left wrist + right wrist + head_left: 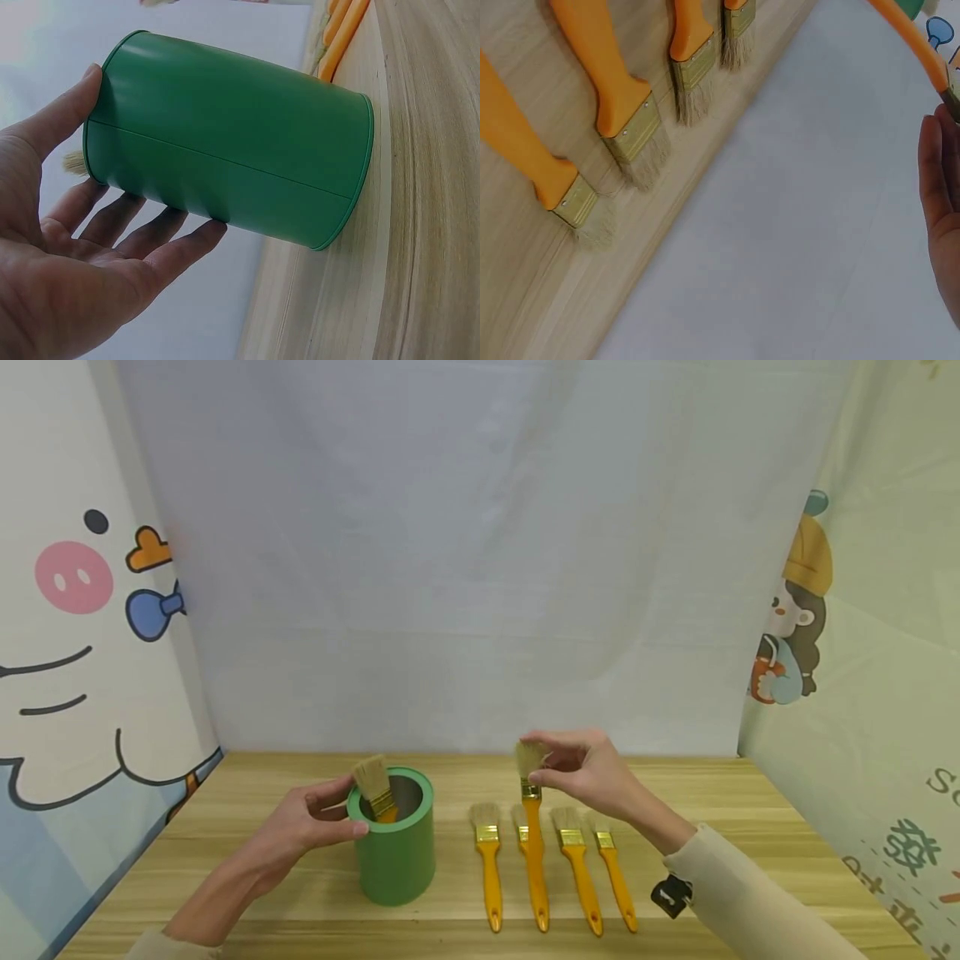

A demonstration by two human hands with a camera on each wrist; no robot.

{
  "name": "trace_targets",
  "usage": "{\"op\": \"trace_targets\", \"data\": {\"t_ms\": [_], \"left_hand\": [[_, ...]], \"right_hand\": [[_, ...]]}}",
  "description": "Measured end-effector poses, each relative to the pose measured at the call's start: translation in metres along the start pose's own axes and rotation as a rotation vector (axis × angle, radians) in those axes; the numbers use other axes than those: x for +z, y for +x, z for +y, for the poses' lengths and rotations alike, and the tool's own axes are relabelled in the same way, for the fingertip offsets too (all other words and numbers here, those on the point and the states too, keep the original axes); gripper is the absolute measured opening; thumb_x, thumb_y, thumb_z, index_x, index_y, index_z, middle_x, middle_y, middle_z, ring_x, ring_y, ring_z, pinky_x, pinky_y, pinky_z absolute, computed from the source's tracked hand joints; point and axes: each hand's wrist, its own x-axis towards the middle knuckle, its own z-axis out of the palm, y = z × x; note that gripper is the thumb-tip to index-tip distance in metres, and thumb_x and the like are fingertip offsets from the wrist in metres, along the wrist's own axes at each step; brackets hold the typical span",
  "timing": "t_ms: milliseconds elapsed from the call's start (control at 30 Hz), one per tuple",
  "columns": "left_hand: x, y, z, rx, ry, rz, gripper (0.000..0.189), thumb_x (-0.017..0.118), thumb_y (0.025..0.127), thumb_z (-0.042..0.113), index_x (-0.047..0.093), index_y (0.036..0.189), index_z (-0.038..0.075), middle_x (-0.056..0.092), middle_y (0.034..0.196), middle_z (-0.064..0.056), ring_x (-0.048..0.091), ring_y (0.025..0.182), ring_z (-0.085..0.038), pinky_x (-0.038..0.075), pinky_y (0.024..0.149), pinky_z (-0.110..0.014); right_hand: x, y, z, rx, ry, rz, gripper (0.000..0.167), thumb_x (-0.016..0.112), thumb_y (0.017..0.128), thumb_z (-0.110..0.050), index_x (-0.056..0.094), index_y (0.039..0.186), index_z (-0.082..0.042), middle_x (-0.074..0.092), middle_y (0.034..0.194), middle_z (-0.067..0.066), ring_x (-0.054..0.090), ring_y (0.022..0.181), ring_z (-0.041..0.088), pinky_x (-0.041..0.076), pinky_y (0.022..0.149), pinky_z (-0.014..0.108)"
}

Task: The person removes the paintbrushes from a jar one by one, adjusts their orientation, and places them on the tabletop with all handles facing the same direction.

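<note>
With our left hand [311, 818] we hold the green can [397, 860] at its left side, thumb near the rim and fingers bent against the wall. The can stands upright on the wooden table [427, 935], left of the row of brushes. Inside it a wide brush [372, 783] leans bristles-up toward the left; its handle end is hidden.

Our right hand [585, 772] pinches the held brush [533, 852] at the bristle end, thumb close to the metal band, with the yellow handle hanging toward the table. It hangs right of the can, partly in front of the second brush [521, 827] in the row. Also lying there, bristles to the far side, are the leftmost brush [487, 864], the third brush [577, 864] and the rightmost brush [617, 877].

We judge the held brush light and stiff along its handle, which looks smooth and perhaps slippery; the bristles should give under pressure, so the metal band seems the firmest place to pinch. The can looks rigid and hollow, best steadied low on its wall.
</note>
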Motion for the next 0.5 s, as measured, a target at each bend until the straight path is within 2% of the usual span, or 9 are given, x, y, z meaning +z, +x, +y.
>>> {"op": "trace_targets", "data": {"t_ms": [133, 400, 500], "left_hand": [[-0.001, -0.001, -0.001, -0.007, 0.0, 0.008, 0.09, 0.081, 0.094, 0.015, 0.027, 0.165, 0.0, 0.026, 0.168, -0.023, 0.038, 0.148, -0.046, 0.045, 0.113, -0.051], [-0.001, -0.001, -0.002, -0.021, 0.006, 0.015, 0.09, 0.082, 0.094, 0.018, 0.029, 0.165, 0.002, 0.029, 0.168, -0.021, 0.039, 0.147, -0.045, 0.044, 0.113, -0.054], [-0.001, 0.0, -0.001, -0.019, 0.007, 0.017, 0.09, 0.082, 0.094, 0.018, 0.03, 0.165, 0.002, 0.029, 0.168, -0.021, 0.039, 0.148, -0.045, 0.044, 0.113, -0.054]], "right_hand": [[-0.005, -0.009, 0.006, 0.039, -0.001, -0.022, 0.045, 0.078, 0.093, 0.004, 0.067, 0.137, 0.007, 0.077, 0.108, 0.017, 0.077, 0.085, 0.023, 0.064, 0.075, 0.036], [-0.027, -0.031, 0.018, 0.113, 0.013, -0.066, 0.047, 0.077, 0.095, 0.0, 0.065, 0.14, 0.007, 0.069, 0.129, 0.028, 0.077, 0.088, 0.023, 0.064, 0.077, 0.042], [-0.037, -0.039, 0.023, 0.153, 0.028, -0.077, 0.047, 0.077, 0.096, -0.001, 0.063, 0.141, 0.008, 0.067, 0.13, 0.03, 0.077, 0.089, 0.025, 0.064, 0.077, 0.045]]}}
